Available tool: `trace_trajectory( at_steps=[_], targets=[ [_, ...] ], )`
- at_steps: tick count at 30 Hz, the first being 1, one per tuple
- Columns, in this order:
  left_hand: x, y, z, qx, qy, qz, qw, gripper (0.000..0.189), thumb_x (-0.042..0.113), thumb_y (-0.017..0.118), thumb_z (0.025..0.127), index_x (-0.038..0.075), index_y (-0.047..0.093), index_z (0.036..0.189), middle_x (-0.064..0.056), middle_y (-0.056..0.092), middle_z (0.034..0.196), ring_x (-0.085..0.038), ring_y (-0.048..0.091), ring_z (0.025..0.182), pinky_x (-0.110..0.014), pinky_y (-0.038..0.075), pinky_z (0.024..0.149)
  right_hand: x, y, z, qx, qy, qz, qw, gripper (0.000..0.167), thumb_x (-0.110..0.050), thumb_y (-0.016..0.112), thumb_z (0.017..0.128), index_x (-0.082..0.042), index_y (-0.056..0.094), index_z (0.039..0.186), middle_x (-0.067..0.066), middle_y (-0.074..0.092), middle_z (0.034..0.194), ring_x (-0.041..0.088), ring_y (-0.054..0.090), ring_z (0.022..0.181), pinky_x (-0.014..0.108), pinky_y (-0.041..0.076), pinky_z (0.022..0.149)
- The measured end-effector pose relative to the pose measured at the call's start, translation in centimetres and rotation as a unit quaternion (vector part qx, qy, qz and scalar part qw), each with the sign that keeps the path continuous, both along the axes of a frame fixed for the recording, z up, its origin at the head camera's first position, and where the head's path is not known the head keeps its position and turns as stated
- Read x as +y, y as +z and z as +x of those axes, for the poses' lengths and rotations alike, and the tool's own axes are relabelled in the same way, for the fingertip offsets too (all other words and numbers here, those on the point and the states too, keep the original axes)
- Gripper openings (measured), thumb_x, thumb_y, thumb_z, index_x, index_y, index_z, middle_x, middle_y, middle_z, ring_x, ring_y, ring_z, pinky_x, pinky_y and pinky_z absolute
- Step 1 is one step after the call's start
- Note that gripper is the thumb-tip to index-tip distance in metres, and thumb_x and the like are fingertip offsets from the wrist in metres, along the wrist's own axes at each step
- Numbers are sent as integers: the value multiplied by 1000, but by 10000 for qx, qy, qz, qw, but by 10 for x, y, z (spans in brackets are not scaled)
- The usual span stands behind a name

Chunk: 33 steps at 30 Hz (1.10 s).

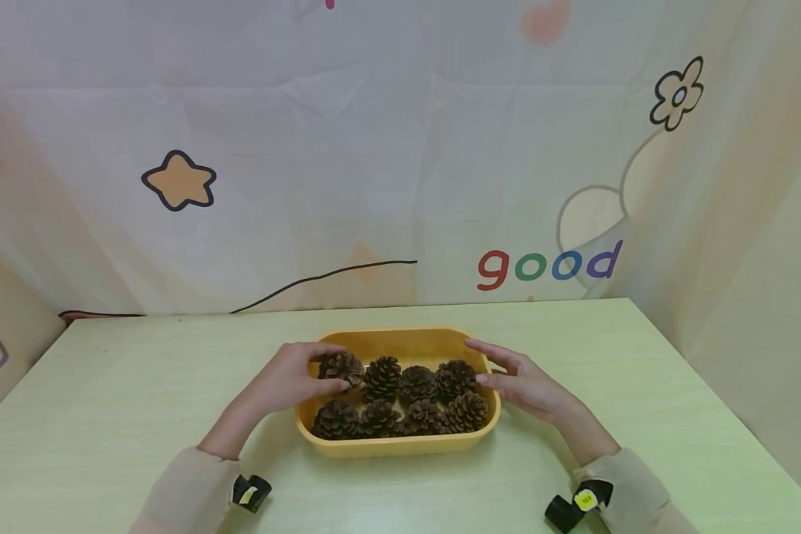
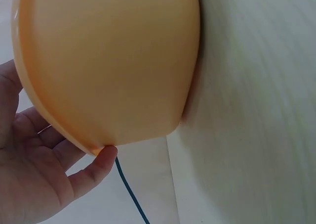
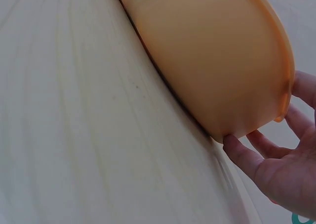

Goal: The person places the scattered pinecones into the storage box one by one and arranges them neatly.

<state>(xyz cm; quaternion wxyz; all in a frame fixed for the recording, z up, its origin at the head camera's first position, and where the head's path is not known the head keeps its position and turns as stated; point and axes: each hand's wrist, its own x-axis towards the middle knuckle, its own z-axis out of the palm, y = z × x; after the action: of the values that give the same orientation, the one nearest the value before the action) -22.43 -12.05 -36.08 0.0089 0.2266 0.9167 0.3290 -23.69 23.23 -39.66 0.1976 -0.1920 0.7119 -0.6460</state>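
A yellow plastic basin (image 1: 400, 447) sits on the table, holding several brown pine cones in two rough rows. At its back left corner my left hand (image 1: 297, 377) reaches over the rim, thumb and forefinger on either side of a pine cone (image 1: 342, 368). In the left wrist view, a fingertip of that hand touches the outside of the basin (image 2: 113, 70) near the rim. My right hand (image 1: 530, 384) grips the basin's right end, its thumb over the rim beside another pine cone (image 1: 457, 378). Fingers (image 3: 242, 155) of the right hand rest against the outer wall in the right wrist view.
The pale table (image 1: 173, 386) extends to both sides of the basin. Behind it hangs a printed cloth (image 1: 374, 185) with a star, a flower and the word "good". Small black cameras (image 1: 250, 492) are strapped to both wrists.
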Motion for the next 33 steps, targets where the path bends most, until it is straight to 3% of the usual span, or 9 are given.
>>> trace_trajectory(
  at_steps=[4,5,8,12,15,22,29,31,33],
  targets=[
    [3,-2,-1,-84,-72,-82,9999,48,22,71,79,4,58,121,-17,57,122,-9,34,42,-32,43,69,0,0,0,-30,21,-25,10000,62,-10,55,90,0,24,142,19,10,150,43,15,133,34,42,96],
    [4,-2,-1,-116,-81,-102,9998,48,21,71,79,4,57,122,-17,56,122,-8,24,39,-32,42,69,0,0,0,-32,20,-30,10000,61,-10,55,90,0,24,142,19,10,150,43,16,133,33,42,96],
    [5,-2,-1,-167,-107,-169,9997,49,20,71,79,3,57,122,-15,63,107,-7,20,37,-29,42,61,0,0,0,-39,-4,-29,10000,61,-10,55,90,-1,25,142,19,11,150,42,20,132,31,43,95],
    [7,0,-1,-94,-203,-388,9990,47,19,71,79,0,58,119,-11,66,93,-7,22,39,-27,40,57,0,0,0,-6,-22,-49,10000,61,-11,55,90,0,25,142,20,12,149,38,27,129,29,46,91],
    [8,0,-1,27,-292,-639,9975,45,20,70,79,-1,59,117,-12,65,103,-5,34,48,-29,45,65,0,0,0,19,-6,-79,10000,62,-10,56,90,1,24,142,21,12,149,38,27,129,28,46,90],
    [10,1,0,-201,-490,-864,9948,46,21,64,84,-5,54,122,-17,60,115,-6,37,50,-35,47,77,-1,-1,0,15,6,-95,10000,62,-10,56,90,0,25,142,21,12,149,43,18,132,28,46,91],
    [12,2,0,-466,-664,-916,9925,47,17,57,90,-9,46,128,-21,54,123,-18,58,80,-45,44,93,-1,-1,0,14,-21,-55,10000,62,-10,56,90,1,25,142,21,11,149,43,17,132,28,45,92],
    [12,3,0,-545,-705,-916,9918,48,16,55,91,-9,43,130,-21,53,124,-17,57,75,-44,44,92,-1,-1,0,0,-35,-49,10000,61,-10,56,90,1,25,142,21,12,149,43,17,132,28,45,92],
    [12,3,1,-617,-728,-924,9911,49,16,54,92,-9,41,132,-18,62,107,-13,51,57,-40,46,87,-1,0,0,-16,-38,-49,10000,61,-10,56,90,1,25,142,21,11,149,43,18,132,29,45,92]
  ],
)
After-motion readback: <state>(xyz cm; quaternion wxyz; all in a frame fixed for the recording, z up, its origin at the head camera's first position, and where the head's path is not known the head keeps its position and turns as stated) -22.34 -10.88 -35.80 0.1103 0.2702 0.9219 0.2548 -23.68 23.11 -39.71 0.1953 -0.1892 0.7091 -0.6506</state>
